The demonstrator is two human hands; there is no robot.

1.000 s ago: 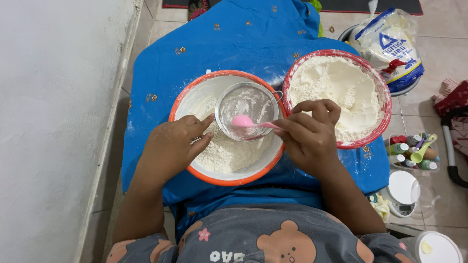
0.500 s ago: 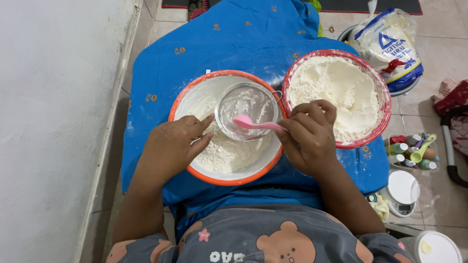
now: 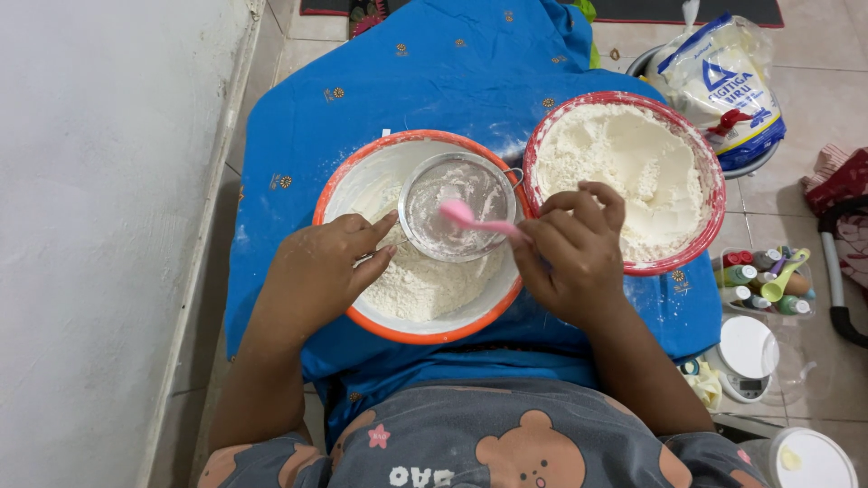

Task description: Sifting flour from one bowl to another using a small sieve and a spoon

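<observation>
A small metal sieve (image 3: 457, 206) hangs over an orange-rimmed white bowl (image 3: 362, 181) that holds a heap of sifted flour (image 3: 425, 285). My left hand (image 3: 321, 271) grips the sieve's handle at the bowl's left side. My right hand (image 3: 574, 253) holds a pink spoon (image 3: 475, 220) whose bowl rests inside the sieve. To the right, touching the first bowl, stands a red-rimmed bowl (image 3: 714, 181) heaped with flour (image 3: 624, 172). Both bowls sit on a low table covered with a blue cloth (image 3: 434, 81).
A white wall (image 3: 99, 226) runs along the left. A flour bag (image 3: 723, 81) lies at the back right. On the tiled floor to the right are a tray of small colouring bottles (image 3: 764, 280), a white kitchen scale (image 3: 746, 357) and a white lid (image 3: 814, 456).
The pink spoon has shifted slightly inside the sieve as my right hand moved it. My left hand keeps the sieve over the orange-rimmed bowl.
</observation>
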